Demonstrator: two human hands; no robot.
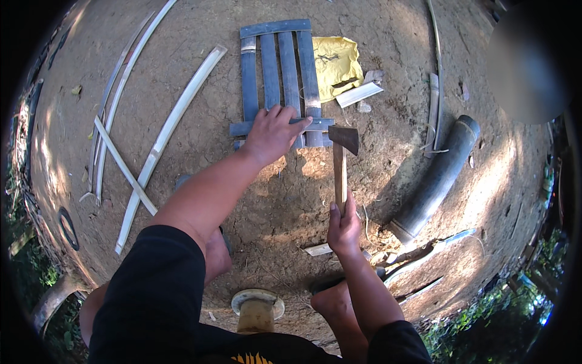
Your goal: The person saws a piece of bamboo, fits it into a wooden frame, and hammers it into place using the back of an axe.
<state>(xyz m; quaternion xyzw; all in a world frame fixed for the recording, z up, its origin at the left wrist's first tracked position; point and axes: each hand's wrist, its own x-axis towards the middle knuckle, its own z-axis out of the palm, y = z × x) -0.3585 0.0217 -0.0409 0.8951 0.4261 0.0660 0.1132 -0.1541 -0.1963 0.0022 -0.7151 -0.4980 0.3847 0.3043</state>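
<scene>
A small panel of dark bamboo slats (279,67) lies on the dirt ground in front of me, several upright slats joined by a crosspiece at top and bottom. My left hand (274,130) presses flat on the lower crosspiece (321,124). My right hand (343,225) grips the wooden handle of a hatchet (341,159). The hatchet's rusty head sits just right of the lower crosspiece, close to my left fingertips.
A yellow cloth (337,60) and a short pale slat (360,94) lie right of the panel. A thick dark bamboo tube (438,176) rests at right. Long split bamboo strips (170,130) lie at left. My bare foot (330,301) and a bamboo stump (257,306) are near me.
</scene>
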